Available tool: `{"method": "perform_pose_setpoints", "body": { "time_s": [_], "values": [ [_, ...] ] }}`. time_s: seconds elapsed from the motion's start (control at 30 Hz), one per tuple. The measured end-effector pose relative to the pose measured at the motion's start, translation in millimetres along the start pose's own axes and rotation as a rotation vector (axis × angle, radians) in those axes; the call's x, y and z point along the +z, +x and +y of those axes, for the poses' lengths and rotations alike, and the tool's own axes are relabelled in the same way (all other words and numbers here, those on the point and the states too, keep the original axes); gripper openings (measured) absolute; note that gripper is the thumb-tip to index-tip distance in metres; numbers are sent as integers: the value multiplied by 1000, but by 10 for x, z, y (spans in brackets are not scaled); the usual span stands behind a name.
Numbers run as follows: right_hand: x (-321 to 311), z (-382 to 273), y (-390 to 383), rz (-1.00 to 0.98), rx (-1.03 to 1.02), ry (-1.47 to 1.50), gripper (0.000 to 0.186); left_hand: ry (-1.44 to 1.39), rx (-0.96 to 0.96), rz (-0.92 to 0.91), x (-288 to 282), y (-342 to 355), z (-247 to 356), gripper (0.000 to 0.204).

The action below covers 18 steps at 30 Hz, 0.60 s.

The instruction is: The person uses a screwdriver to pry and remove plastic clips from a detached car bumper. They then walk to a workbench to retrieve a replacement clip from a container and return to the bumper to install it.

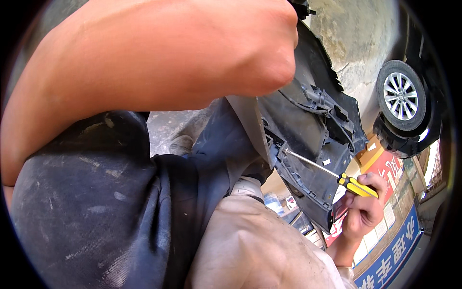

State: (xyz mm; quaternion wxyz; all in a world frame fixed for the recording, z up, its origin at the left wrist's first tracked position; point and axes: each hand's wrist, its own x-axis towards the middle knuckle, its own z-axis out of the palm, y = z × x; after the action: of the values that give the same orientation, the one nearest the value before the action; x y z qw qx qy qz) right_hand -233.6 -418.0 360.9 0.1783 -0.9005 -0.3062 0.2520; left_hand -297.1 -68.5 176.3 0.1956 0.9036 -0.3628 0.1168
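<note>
My right hand [365, 207] is closed around the yellow and black handle of a screwdriver [357, 186]. The long metal shaft runs up and left, and its tip meets the clips and brackets on the edge of a car bumper [298, 126]. That bumper is a large dark plastic shell, its ribbed inner side facing me, with a cable along it and a grey outer edge by my leg. Across the top stretches my left arm, ending in my left hand [272, 55] above the bumper; its fingers are hidden.
At the upper right stands a dark car with a silver-spoked wheel [401, 96]. Below it are an orange-brown box [369, 151], a red printed board [389, 169] and a blue sign [392, 250]. My dark-trousered leg [96, 202] fills the lower left, over a concrete floor [166, 126].
</note>
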Motion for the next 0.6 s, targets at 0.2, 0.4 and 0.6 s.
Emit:
{"method": "perform_pose_setpoints", "body": {
  "time_s": [0.2,0.4,0.6],
  "values": [
    [-97,-25,-115,12,458,-23,34,76,-47,-29,31,-5,42,30],
    [-8,-3,-10,26,135,35,21,-250,-165,-3,98,65,70,38],
    [193,-175,43,242,337,91,29,-273,-166,-51,44,106,73,37]
  ]
}}
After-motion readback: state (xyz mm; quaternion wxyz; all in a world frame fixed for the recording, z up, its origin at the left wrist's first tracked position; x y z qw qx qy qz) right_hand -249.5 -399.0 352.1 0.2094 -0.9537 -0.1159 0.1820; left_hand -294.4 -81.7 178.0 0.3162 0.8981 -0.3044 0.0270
